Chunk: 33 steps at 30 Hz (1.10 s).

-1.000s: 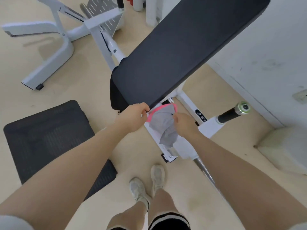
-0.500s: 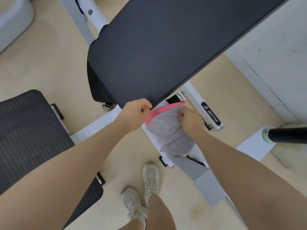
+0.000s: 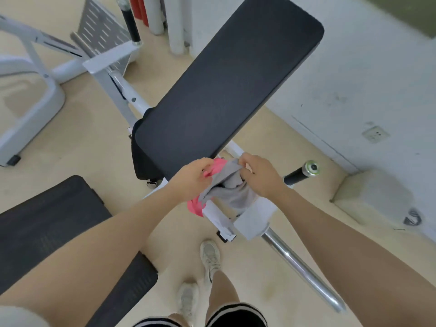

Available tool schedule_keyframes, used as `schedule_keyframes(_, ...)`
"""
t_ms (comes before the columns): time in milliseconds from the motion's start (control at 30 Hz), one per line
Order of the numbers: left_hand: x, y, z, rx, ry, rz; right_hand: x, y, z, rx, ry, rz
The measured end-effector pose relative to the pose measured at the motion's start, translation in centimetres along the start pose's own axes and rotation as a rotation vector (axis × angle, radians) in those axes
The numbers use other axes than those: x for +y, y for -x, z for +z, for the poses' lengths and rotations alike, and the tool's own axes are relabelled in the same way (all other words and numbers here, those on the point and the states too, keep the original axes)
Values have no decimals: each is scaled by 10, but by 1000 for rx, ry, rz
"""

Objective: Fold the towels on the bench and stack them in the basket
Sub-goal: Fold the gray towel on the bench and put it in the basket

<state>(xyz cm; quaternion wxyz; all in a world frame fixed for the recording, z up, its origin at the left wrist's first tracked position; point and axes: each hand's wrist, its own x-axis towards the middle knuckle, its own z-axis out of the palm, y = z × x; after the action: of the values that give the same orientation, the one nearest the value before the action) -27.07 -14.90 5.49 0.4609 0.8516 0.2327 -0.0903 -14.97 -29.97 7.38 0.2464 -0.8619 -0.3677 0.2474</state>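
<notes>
Grey cloth with a pink edge, the towel (image 3: 232, 190), hangs bunched between the two hands just off the near end of the table (image 3: 226, 86). The left hand (image 3: 192, 179) pinches the pink hem; the right hand (image 3: 260, 177) grips the grey cloth beside it. Judged from this, the fold goes best if both hands draw the hem taut and lay it flat on the pad ahead of them. No basket shows.

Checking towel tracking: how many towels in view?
1: a grey towel with pink edge, held by both hands, left and right, at the bench pad's near end. Others could be out of frame.
</notes>
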Motion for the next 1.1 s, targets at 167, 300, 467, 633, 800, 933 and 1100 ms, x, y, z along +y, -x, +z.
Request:
schedule_keyframes(167,58,64,-5,-149,141,180,-37,80,-30,222,-327,31)
schedule_keyframes(300,106,108,13,-217,239,233,-51,146,-52,485,-613,39)
schedule_keyframes(467,173,143,62,-389,539,131,-19,237,-90,586,-616,151)
schedule_keyframes(633,243,188,160,-416,420,211,51,356,-101,578,-428,348)
schedule_keyframes(800,313,255,301,-680,451,280,141,506,-109,636,-281,528)
schedule_keyframes(933,373,310,413,-879,289,401,209,644,-119,745,-366,644)
schedule_keyframes(1100,451,365,526,-1009,-101,702,269,795,-140,679,-674,708)
